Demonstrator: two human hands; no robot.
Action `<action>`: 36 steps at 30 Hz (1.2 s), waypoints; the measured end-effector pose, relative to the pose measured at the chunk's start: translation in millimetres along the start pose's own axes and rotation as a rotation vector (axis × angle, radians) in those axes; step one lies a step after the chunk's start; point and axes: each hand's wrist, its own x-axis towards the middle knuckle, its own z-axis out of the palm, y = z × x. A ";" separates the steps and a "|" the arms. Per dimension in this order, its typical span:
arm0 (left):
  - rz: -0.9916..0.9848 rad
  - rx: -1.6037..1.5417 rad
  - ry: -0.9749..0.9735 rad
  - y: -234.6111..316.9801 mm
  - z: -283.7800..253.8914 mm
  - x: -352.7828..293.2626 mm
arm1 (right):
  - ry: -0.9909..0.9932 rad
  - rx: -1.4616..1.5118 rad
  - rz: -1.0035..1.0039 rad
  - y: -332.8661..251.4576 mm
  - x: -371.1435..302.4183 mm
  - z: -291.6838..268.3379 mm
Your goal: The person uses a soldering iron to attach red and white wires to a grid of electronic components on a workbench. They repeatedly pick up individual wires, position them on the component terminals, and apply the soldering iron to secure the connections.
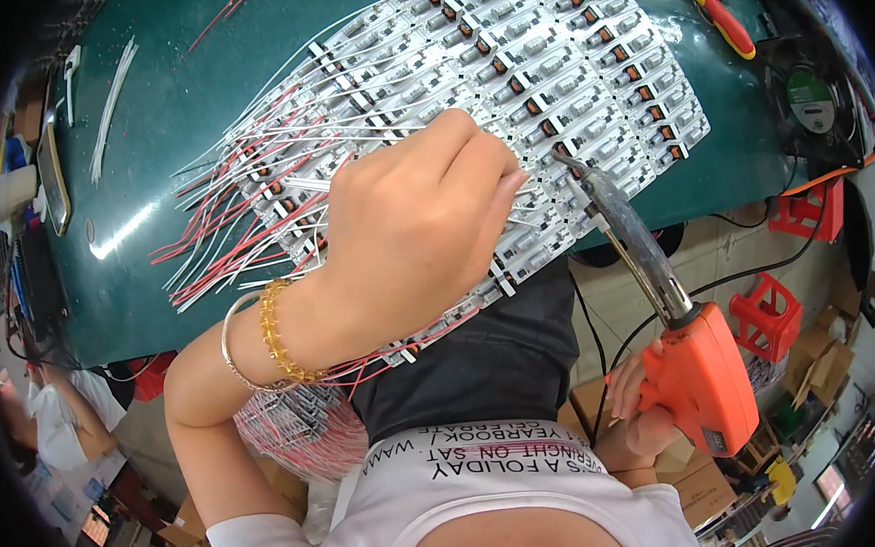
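Note:
My left hand, with bracelets at its wrist, is closed in a pinch over a panel of small circuit boards. A small bunch of white wires runs into its grip; the fingertips are mostly hidden behind the hand. My right hand is wrapped round the handle of an orange soldering gun. The gun's dark, bent tip reaches the boards just right of my left hand; whether it touches is unclear. Red and white wires trail off the panel's left side. Black-and-orange components sit in rows on the boards.
The panel lies on a green table, overhanging its near edge. A screwdriver with a red-yellow handle and a black fan stand at the right. Loose white wires lie at the left. Red stools are below. Another person sits at far left.

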 end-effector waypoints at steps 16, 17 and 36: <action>0.017 0.091 0.023 0.0 6.6 0.8 | -0.022 -0.108 -0.115 17.6 -11.6 -10.8; 0.013 0.093 0.025 0.1 6.9 0.6 | -0.034 -0.095 -0.151 20.6 -10.8 -12.1; -0.047 -0.142 -0.079 3.6 -3.6 -0.6 | -0.066 -0.055 -0.069 0.8 -13.6 -18.0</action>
